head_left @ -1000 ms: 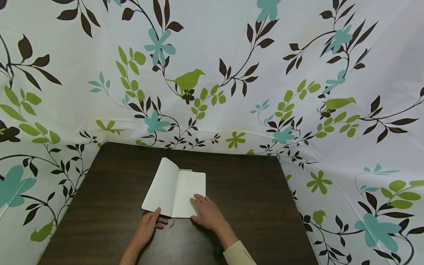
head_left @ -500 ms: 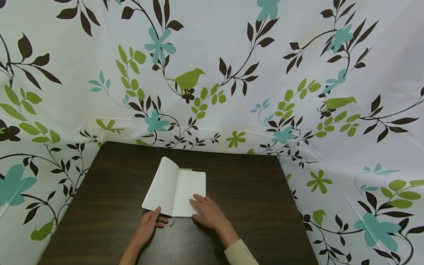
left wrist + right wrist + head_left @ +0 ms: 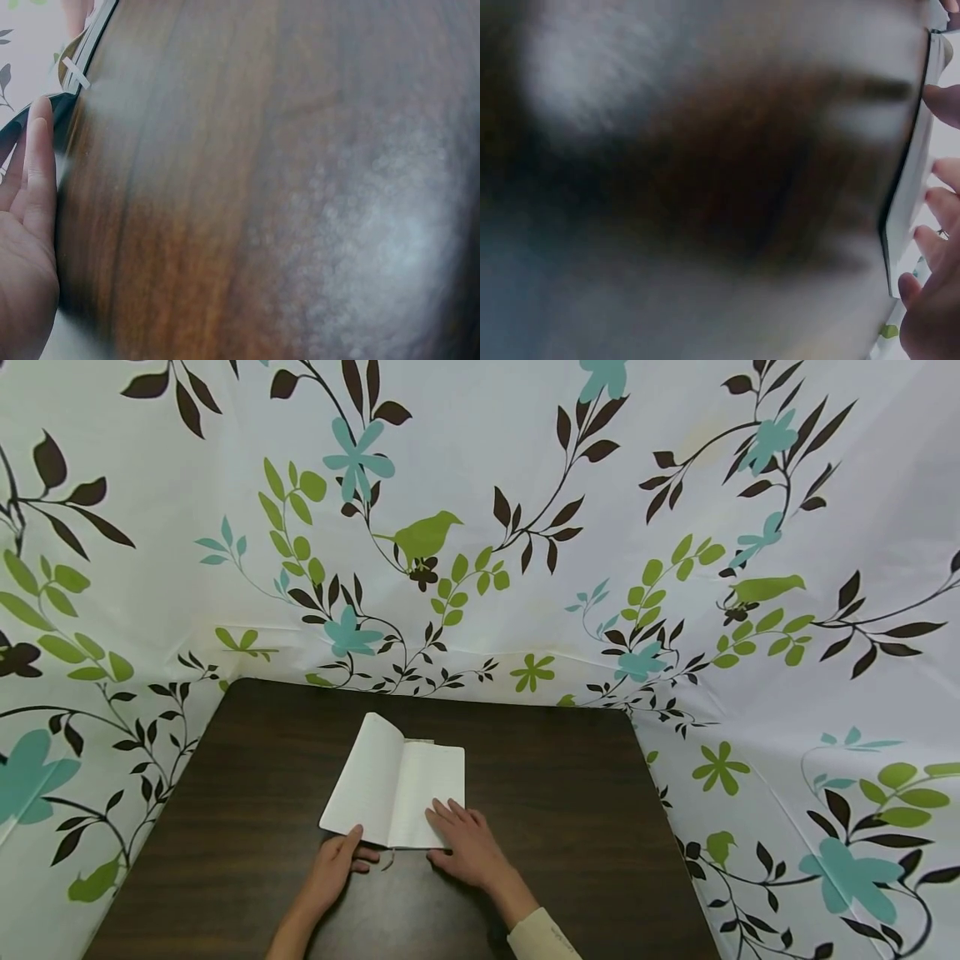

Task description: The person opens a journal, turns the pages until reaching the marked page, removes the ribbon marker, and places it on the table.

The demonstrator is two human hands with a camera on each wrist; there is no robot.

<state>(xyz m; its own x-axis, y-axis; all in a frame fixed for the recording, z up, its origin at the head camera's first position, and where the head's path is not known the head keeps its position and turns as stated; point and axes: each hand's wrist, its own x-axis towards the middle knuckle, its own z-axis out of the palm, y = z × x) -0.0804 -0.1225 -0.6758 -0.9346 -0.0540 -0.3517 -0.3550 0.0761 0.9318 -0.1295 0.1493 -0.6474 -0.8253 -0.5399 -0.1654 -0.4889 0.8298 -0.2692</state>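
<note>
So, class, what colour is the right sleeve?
Pale beige; the sleeve shows best in the head view.

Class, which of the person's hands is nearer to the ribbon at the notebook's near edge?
Left. The left hand sits just left of the ribbon; the right hand is farther away to its right, at the right page.

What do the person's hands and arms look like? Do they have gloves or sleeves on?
No gloves! The left hand and right hand are both bare. Behind the right hand there's a cream sleeve with some little marks, too small to make out. On the left forearm, no sleeve shows in the head view.
</note>
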